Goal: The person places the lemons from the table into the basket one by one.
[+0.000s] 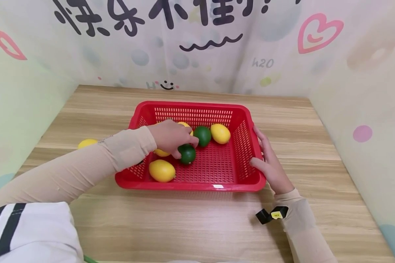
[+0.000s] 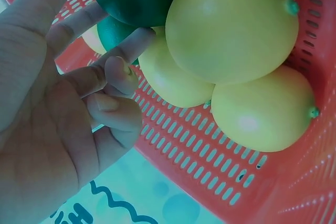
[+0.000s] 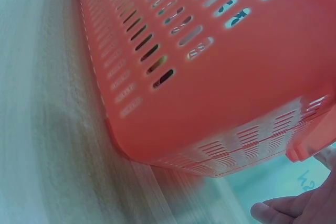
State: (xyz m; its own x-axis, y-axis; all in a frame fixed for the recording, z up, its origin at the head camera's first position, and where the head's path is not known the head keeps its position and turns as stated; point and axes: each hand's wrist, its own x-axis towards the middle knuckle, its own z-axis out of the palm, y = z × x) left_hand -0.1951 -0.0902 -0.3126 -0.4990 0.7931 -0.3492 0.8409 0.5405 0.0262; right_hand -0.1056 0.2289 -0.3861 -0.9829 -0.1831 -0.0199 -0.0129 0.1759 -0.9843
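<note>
A red plastic basket with slotted walls holds several yellow lemons and two dark green limes. My left hand reaches into it and pinches the nearer lime between thumb and fingers, the other fingers curled in the left wrist view. Just behind is the second lime, beside a lemon on the right. Part of the lemons on the left lies hidden under the left hand. On the basket's right rim, my right hand grips with the thumb inside and fingers along the outer side.
Another lemon lies outside the basket on the left, partly behind my left forearm. The wooden table is bounded by a printed backdrop at the back and sides. A small black device sits on my right wrist.
</note>
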